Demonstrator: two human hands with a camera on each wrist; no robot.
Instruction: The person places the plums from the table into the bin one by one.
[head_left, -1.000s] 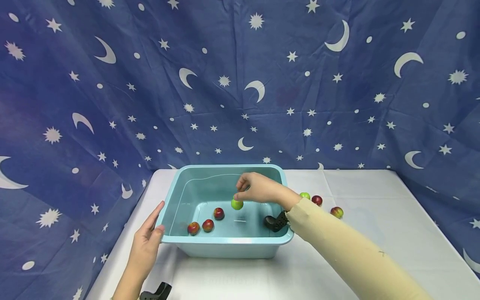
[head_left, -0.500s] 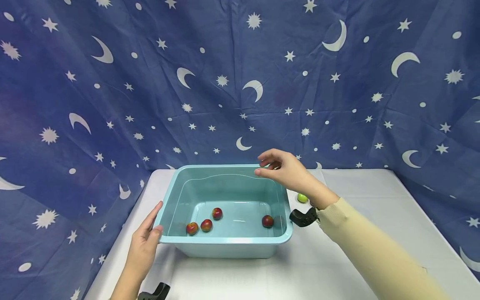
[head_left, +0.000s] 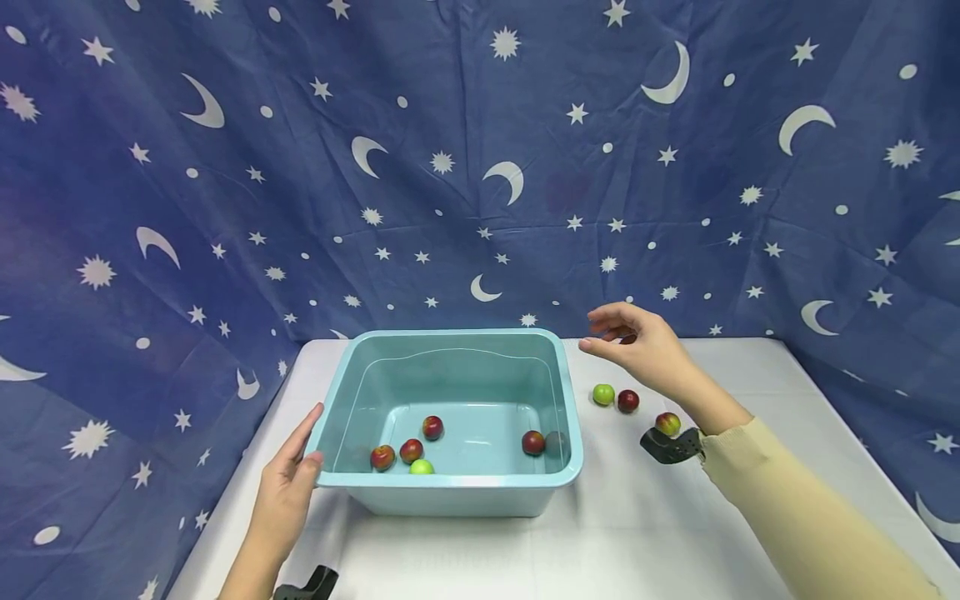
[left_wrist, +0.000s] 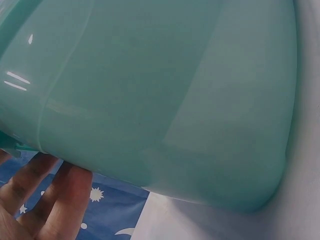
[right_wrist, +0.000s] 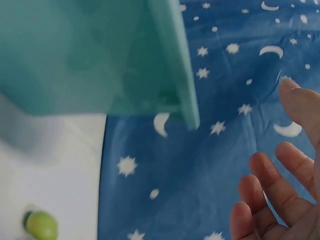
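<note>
In the head view my left hand [head_left: 285, 483] rests at the left rim of a light turquoise plastic tub [head_left: 450, 481]. Its fairly straight fingers [left_wrist: 67, 200] touch the outside wall in the left wrist view. My right hand [head_left: 645, 348] hovers beyond the tub's right rim, fingers loosely bent and apart, with nothing held. Inside the tub, a small green apple [head_left: 422, 467] sits by the front wall near three red ones, including this red apple [head_left: 411, 451]. Another red apple [head_left: 533, 442] lies at the tub's right end.
Right of the tub, a green apple [head_left: 603, 394], a dark red apple [head_left: 628, 401] and a yellow-red apple [head_left: 667, 423] lie on the white-covered table [head_left: 675, 517]. A blue cloth [head_left: 420, 208] with moons and stars hangs behind and at the sides.
My right hand let go of the green apple, which dropped into the tub and now sits by the front wall. The hand then moved right, past the rim. My left hand stayed at the tub.
</note>
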